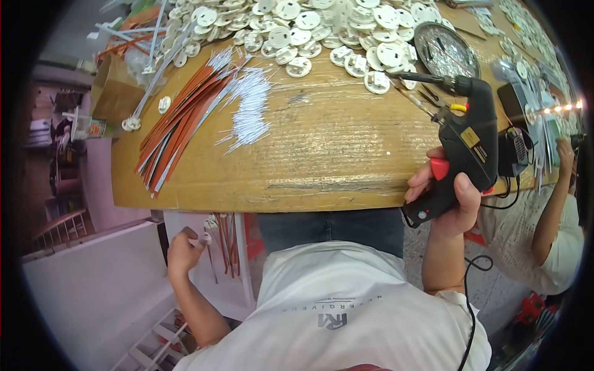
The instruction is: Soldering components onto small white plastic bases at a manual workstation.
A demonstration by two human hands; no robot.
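My right hand [455, 199] is wrapped round the grip of a black soldering gun [471, 133] with a red trigger. Its tip points left over the table, towards the pile of white discs. Below the table's front edge, at the left, is my left hand [184, 252], its fingers curled and the thumb and forefinger together. Whether something small is pinched there, I cannot make out. Just beside those fingertips are a small white part [211, 222] and several brown wires [229, 247] hanging down.
White round plastic parts [307, 21] heap up along the far side of the wooden table [322, 161]. Red-brown and grey wires [185, 123] and short white wires [250, 105] lie at left. A round metal dish [445, 52] stands at right. Another person's arm [554, 207] is at far right.
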